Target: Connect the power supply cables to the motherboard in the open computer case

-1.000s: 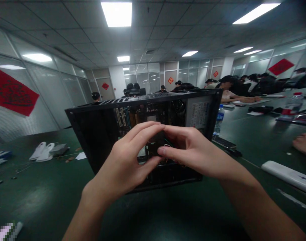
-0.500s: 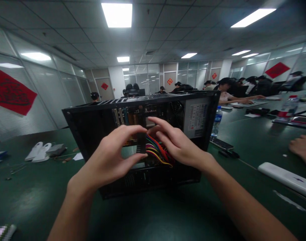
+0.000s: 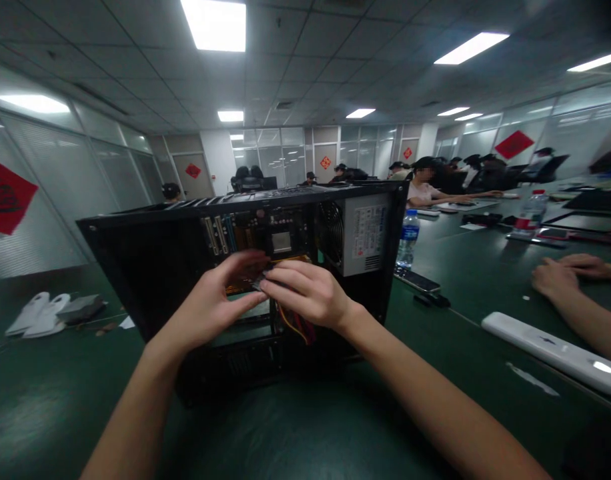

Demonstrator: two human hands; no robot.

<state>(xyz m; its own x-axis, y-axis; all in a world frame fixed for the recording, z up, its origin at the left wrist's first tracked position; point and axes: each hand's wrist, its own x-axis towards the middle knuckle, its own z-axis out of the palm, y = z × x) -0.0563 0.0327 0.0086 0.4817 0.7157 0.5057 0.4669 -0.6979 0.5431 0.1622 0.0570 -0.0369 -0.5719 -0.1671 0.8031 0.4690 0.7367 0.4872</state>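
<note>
An open black computer case (image 3: pixel 135 260) stands on the green table (image 3: pixel 310 433), its open side facing me. Inside show a motherboard, a fan (image 3: pixel 330 233) and a grey power supply (image 3: pixel 368 233). My left hand (image 3: pixel 210 307) and my right hand (image 3: pixel 305 293) reach into the case side by side, fingers curled and pinched together on a small dark part I cannot name. Coloured wires (image 3: pixel 298 327) hang just below my right hand.
A water bottle (image 3: pixel 407 240) and a dark phone (image 3: pixel 418 281) lie right of the case. A long white bar (image 3: pixel 550 350) lies at right, near another person's hands (image 3: pixel 555 277). White items (image 3: pixel 35 315) lie far left. Several people sit at the back right.
Both hands have moved deeper into the case and closed together on a small part. The view has shifted, so the case sits further left and lower in frame.
</note>
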